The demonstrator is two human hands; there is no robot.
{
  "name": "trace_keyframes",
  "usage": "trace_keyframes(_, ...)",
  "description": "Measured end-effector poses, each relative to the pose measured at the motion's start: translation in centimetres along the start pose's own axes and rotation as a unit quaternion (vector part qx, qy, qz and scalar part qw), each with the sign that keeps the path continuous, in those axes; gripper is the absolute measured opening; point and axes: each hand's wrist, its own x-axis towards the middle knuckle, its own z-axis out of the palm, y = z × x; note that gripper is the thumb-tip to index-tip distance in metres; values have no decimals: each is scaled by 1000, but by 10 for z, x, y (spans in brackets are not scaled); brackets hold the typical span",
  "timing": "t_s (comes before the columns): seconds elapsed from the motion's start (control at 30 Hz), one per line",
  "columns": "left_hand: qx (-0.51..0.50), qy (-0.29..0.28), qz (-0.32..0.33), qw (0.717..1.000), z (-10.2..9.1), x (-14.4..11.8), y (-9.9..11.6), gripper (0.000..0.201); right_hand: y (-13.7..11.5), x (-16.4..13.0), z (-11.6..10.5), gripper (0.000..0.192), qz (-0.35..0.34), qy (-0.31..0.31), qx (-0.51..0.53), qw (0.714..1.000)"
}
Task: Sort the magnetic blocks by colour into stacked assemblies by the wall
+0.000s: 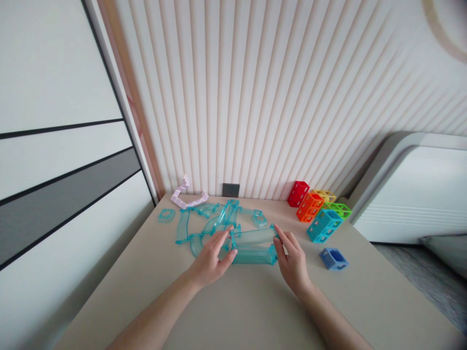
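Clear teal tube piece [253, 245] is lying flat on the beige table [237, 311], long axis running left-right, a straight translucent channel with flanged connector ends. It is sitting at the near edge of the teal track pile [207, 226], touching it on its far-left side, probably two straight sections side by side, hard to tell through the clear plastic. Left hand [211, 260] is gripping the piece's left end, thumb on the near side, fingers over the top. Right hand [292, 262] is pinching the piece's right end flange. Relative to the pile, the piece is lying nearest the person and slightly right.
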Motion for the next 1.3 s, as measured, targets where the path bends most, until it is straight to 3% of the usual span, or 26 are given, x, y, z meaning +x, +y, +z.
trace_keyframes(0.13,28,-23,8,999,-3,2,1,51,16,-7,-12,45,-2,-80,36,996)
trace_keyframes(0.27,39,-62,8,997,-4,3,2,47,29,-14,-21,46,9,-109,53,993)
trace_keyframes(1.0,64,-99,-19,993,-3,3,-2,43,36,-11,-29,38,-39,-134,62,988)
trace_keyframes(1.3,64,-103,-16,992,-3,2,-6,42,32,-10,-32,35,0,-170,51,984)
